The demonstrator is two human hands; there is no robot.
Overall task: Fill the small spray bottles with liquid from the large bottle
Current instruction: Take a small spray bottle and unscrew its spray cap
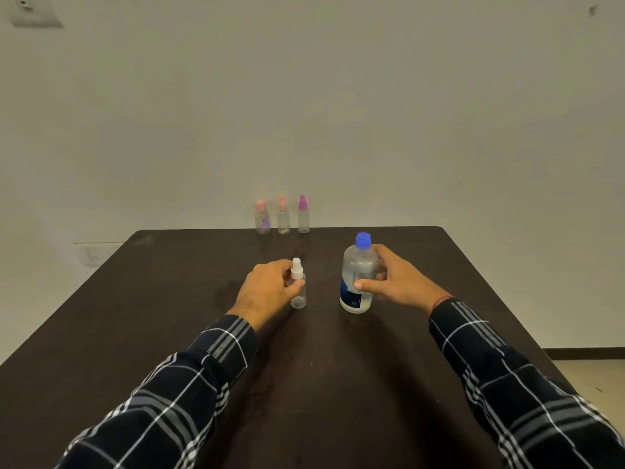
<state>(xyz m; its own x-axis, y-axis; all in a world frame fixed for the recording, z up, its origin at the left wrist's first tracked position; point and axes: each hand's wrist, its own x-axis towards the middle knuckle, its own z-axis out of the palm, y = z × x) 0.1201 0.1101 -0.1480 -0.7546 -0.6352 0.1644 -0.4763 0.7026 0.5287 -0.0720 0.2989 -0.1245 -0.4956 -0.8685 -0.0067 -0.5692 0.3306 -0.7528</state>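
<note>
A small clear spray bottle with a white cap (298, 292) stands upright on the dark table (169, 316), and my left hand (267, 292) grips it from the left. To its right stands the large clear bottle with a blue cap (358, 269) and a dark label, holding clear liquid. My right hand (399, 282) wraps around it from the right. Three more small spray bottles stand in a row at the table's far edge: two with pink caps (262, 218) (283, 216) and one with a purple cap (303, 214).
A plain wall rises right behind the table's far edge. The table's right edge (507, 316) drops to a light floor. A wall socket plate (33, 11) sits high at the upper left.
</note>
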